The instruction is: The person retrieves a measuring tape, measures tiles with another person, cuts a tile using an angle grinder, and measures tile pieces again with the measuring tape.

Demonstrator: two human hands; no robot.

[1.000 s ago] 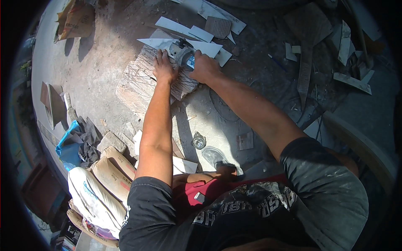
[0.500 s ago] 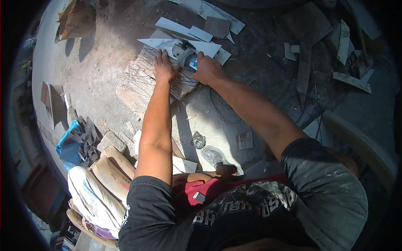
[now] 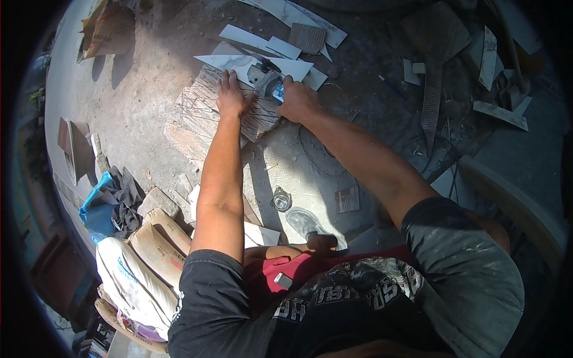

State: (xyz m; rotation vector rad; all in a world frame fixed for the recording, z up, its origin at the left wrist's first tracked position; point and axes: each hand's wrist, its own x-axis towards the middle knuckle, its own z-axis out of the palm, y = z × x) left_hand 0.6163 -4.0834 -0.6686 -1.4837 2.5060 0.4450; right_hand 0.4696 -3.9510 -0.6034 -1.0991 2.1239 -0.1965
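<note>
My right hand (image 3: 298, 100) is closed round a handheld tile cutter (image 3: 267, 81) with a metal base and a blue label. The cutter rests on a pointed white tile piece (image 3: 224, 61); its blade is hidden from me. To the left of the cutter, my left hand (image 3: 233, 95) lies with fingers stretched out, the fingertips at the tile's near edge. Under the tile is a stack of scored, brownish slabs (image 3: 200, 113) on the ground.
Cut white tile strips (image 3: 248, 37) lie beyond the slabs, and more offcuts (image 3: 500, 114) at the far right. Filled sacks (image 3: 156, 243) and a blue bag (image 3: 98, 215) are at the left. A round tape-measure-like object (image 3: 281, 200) lies near my foot (image 3: 304, 224).
The cutter has shifted slightly to the right and toward me along the tile, with my right hand on it. My left hand stays nearly in place.
</note>
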